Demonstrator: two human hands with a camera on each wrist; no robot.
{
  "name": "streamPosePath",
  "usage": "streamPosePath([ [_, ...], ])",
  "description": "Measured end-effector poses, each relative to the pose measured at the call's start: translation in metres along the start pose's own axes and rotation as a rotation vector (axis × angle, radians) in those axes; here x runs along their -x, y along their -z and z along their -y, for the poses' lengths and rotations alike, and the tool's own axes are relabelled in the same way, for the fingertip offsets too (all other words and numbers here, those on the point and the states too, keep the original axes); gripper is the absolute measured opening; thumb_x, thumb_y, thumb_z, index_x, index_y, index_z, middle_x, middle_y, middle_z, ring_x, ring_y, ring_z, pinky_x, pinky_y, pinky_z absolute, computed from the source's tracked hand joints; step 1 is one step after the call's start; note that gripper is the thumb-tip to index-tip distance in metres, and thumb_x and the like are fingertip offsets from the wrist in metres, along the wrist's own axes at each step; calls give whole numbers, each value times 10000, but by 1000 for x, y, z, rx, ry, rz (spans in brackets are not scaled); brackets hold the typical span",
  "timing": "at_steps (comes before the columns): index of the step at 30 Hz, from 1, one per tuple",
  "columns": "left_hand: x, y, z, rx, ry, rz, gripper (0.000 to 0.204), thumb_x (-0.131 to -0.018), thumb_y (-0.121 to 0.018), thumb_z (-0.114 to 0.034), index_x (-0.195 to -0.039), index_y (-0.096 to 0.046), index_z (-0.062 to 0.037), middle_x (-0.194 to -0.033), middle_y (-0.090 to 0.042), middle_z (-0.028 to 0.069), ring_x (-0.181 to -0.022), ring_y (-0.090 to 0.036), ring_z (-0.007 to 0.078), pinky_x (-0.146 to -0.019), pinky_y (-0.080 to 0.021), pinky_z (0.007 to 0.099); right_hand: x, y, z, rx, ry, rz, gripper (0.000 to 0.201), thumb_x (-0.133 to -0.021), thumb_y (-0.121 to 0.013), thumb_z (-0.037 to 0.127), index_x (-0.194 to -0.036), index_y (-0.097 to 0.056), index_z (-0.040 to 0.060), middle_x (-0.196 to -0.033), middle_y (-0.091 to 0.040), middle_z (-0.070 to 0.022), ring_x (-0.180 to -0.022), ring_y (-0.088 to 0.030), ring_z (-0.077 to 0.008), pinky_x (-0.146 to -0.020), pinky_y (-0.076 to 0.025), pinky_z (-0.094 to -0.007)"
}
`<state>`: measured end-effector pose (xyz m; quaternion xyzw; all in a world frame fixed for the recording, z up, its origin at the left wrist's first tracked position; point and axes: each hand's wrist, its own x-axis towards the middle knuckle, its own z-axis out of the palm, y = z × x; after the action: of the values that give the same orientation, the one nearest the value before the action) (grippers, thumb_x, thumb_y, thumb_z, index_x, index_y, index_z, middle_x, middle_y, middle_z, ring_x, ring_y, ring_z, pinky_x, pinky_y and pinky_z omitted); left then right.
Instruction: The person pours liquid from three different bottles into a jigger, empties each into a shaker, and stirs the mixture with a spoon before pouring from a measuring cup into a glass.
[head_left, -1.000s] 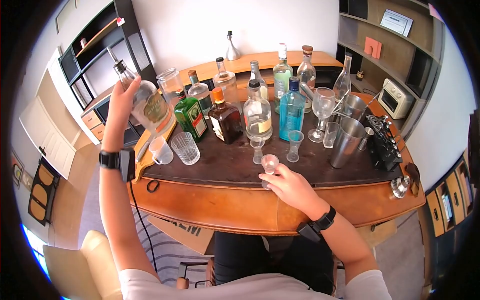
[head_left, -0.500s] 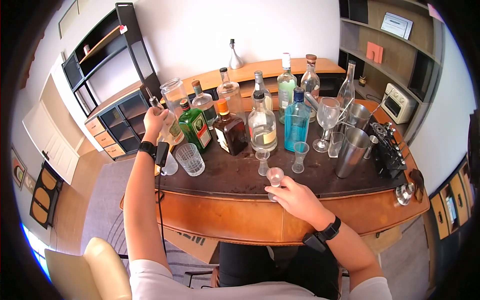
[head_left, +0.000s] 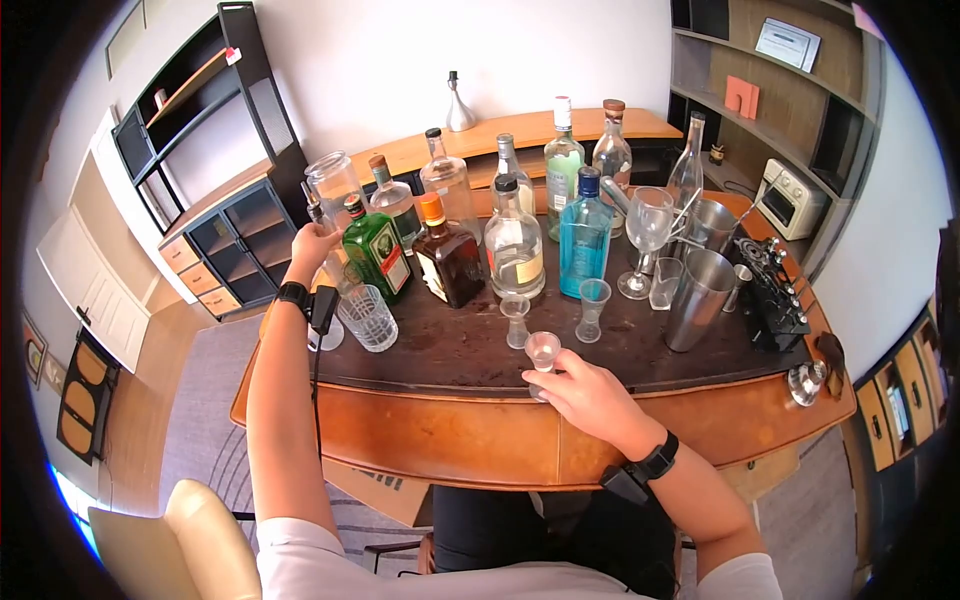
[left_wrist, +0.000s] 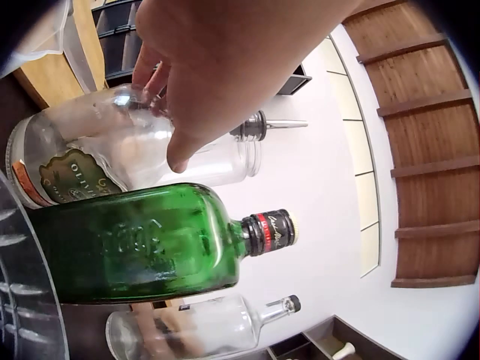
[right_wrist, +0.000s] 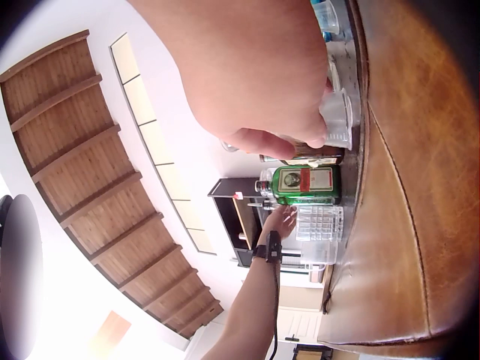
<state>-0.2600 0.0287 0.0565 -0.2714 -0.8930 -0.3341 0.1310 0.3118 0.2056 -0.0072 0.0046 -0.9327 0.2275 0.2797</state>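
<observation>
My left hand (head_left: 314, 250) grips the upper part of a clear glass bottle with a metal pour spout (left_wrist: 139, 154), thumb on one side and fingers on the other. It stands at the table's left, beside a green liquor bottle (head_left: 378, 258); the hand hides much of it in the head view. A cut-glass tumbler (head_left: 369, 322) sits just in front. Near the front edge, my right hand (head_left: 592, 398) pinches a clear double-ended jigger (head_left: 543, 347) upright. Two similar jiggers, one left (head_left: 515, 322) and one right (head_left: 592, 310), stand behind it.
Several bottles crowd the table's middle and back, among them a brown one with an orange cap (head_left: 448, 262) and a blue one (head_left: 585, 245). On the right are a wine glass (head_left: 650, 225), a steel shaker tin (head_left: 697, 305) and a black device (head_left: 770, 300).
My left hand has brought the spouted bottle from its raised place at the left down and right, next to the green bottle. The right hand keeps the jigger at about the same spot.
</observation>
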Motion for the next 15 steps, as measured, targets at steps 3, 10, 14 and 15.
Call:
streamPosePath([
  [3, 3, 6, -4, -55, -41, 36, 502, -841, -832, -408, -1016, -705, 46, -977, -758, 195, -940, -738, 287, -827, -553, 386, 0, 1, 1, -6, 3, -3, 296, -916, -710, 106, -1212, -714, 124, -1118, -618, -122, -928, -705, -330, -765, -594, -423],
  [10, 135, 60, -150, -381, -537, -713, 172, -882, -701, -142, -1015, -612, -80, -978, -653, 107, -951, -646, 329, -802, -520, 470, 1, 3, 5, 9, -9, 20, 312, -921, -707, 104, -1233, -701, 123, -1166, -615, -126, -928, -700, -326, -783, -591, -417],
  [14, 225, 31, -194, 31, -614, -508, 115, -874, -710, -79, -950, -625, -63, -839, -641, 94, -795, -643, 297, -725, -516, 423, 0, 6, 6, 1, 8, -36, 324, -912, -714, 84, -1234, -701, 120, -1145, -615, -125, -933, -698, -322, -790, -589, -411],
  [15, 245, 21, -203, 104, -576, -425, 115, -875, -714, -87, -946, -624, -73, -818, -642, 85, -772, -647, 294, -711, -518, 420, 0, 8, 6, -3, 9, -47, 329, -909, -715, 77, -1234, -701, 119, -1141, -615, -125, -932, -698, -322, -791, -588, -411],
])
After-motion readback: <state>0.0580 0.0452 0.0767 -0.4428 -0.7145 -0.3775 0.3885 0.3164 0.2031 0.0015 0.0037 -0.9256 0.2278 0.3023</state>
